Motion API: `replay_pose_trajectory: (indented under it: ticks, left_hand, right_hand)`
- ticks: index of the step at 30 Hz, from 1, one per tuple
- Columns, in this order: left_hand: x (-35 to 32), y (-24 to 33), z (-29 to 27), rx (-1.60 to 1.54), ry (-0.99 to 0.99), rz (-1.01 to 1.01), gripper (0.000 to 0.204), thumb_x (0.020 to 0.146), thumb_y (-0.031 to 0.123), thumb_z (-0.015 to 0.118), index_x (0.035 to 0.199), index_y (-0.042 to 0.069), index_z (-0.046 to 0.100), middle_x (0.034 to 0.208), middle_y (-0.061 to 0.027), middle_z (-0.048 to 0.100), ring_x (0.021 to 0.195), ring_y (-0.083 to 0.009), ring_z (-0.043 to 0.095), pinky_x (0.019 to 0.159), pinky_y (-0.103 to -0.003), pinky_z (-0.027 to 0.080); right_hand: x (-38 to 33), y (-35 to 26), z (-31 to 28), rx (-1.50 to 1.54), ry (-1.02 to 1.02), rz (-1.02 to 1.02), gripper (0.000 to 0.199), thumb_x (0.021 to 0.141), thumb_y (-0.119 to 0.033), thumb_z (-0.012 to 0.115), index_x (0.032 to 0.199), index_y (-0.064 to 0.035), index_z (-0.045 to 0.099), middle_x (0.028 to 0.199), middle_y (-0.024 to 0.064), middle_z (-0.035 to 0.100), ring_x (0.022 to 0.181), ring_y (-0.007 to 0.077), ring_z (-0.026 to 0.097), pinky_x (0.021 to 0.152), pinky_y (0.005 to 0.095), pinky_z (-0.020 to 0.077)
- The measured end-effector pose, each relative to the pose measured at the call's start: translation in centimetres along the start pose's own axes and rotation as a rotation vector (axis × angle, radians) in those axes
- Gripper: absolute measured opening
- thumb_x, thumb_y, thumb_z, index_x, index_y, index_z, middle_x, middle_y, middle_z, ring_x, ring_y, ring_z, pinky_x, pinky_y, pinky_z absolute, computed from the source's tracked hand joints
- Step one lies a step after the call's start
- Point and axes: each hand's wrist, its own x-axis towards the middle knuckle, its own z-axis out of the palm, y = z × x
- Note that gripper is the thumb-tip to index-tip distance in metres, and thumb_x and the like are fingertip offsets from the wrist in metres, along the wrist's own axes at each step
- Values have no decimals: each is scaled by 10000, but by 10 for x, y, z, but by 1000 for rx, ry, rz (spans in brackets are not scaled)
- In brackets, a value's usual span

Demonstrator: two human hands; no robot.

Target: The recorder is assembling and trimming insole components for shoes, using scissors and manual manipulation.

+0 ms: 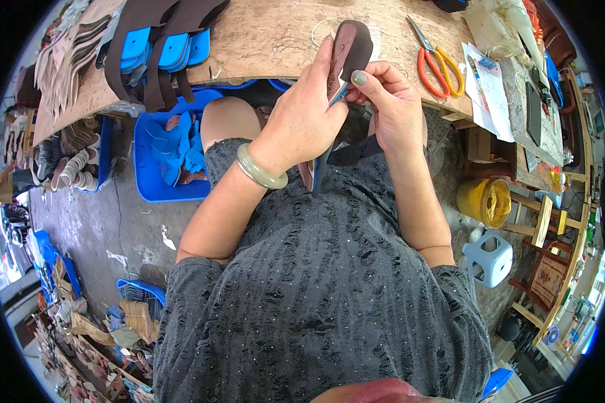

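Observation:
My left hand is wrapped round a long shoe piece, brown on one face with a dark rounded end and a blue edge. The piece stands tilted over my lap, at the near edge of the workbench; its lower end pokes out below my palm. A pale bangle circles my left wrist. Close against the blue edge, my right hand is closed in a pinch, thumb over the curled fingers. What lies between those fingertips is too small to make out. A thin pale loop shows behind the piece's upper end.
Scissors with orange and yellow handles lie right on the workbench. Dark strips with blue pieces are stacked left. A blue bin of blue scraps stands by my left knee; a yellow bucket and light-blue stool stand right.

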Motion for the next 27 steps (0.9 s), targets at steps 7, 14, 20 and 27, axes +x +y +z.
replay_pose_trajectory:
  ticks: [7,14,20,27]
  left_hand:
    - [-7,-4,-4,-621,-198,-10,738,911,399,508,1437,-10,192,1294,-158,463,1177,-221,472,1002,-352,371]
    - [-5,-19,7,-736,-58,-82,692,993,506,220,1294,-86,416,1248,-140,504,1192,-173,446,1011,-274,348]
    - [-8,-32,7,-836,31,-87,613,1003,477,270,1228,-63,456,958,-83,601,882,-140,587,807,-260,471]
    - [-8,-22,18,-1237,-144,-132,515,990,416,379,1265,-17,422,889,-126,583,812,-222,594,735,-332,498]
  right_hand:
    - [3,2,10,-52,-42,19,130,869,-139,658,924,-22,646,812,-6,623,730,66,559,691,199,451]
    - [2,7,22,-555,-8,-204,116,824,-98,662,901,-11,664,760,13,534,716,94,515,646,236,416]
    - [2,-7,20,-325,-18,-48,124,870,-79,595,958,-38,673,810,20,567,790,106,560,716,256,451]
    - [23,-3,-8,-198,-6,-41,332,936,-257,542,1100,15,638,902,83,649,843,135,616,808,256,473]
